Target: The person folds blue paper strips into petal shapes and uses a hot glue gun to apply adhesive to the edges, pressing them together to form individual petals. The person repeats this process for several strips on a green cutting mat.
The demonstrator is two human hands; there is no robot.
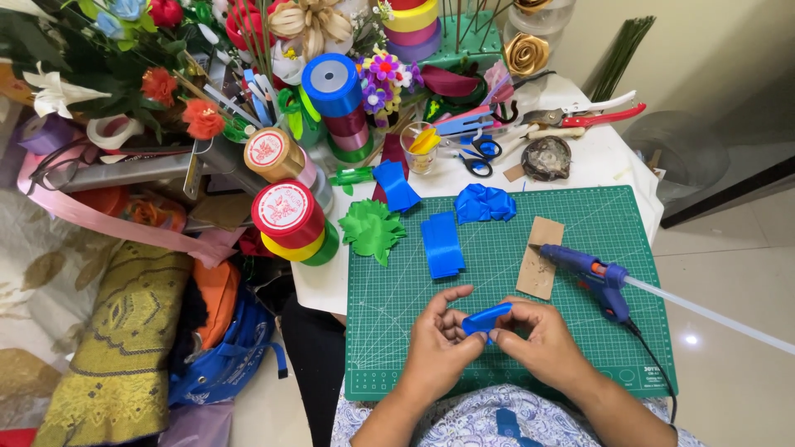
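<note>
Over the near part of a green cutting mat (397,290), my left hand (439,343) and my right hand (542,339) pinch a folded piece of blue ribbon (487,319) between their fingertips. Beyond the hands lies a stack of cut blue ribbon strips (441,244). A finished blue ribbon flower piece (484,203) rests at the mat's far edge. A blue glue gun (592,273) lies to the right of my right hand, its nozzle over a brown cardboard scrap (540,257).
A green ribbon leaf cluster (371,230) sits at the mat's left edge. Ribbon spools (290,217), scissors (480,153), red-handled pruners (596,112) and a small glass cup (421,147) crowd the back of the white table. Artificial flowers (166,83) and fabric bags fill the left.
</note>
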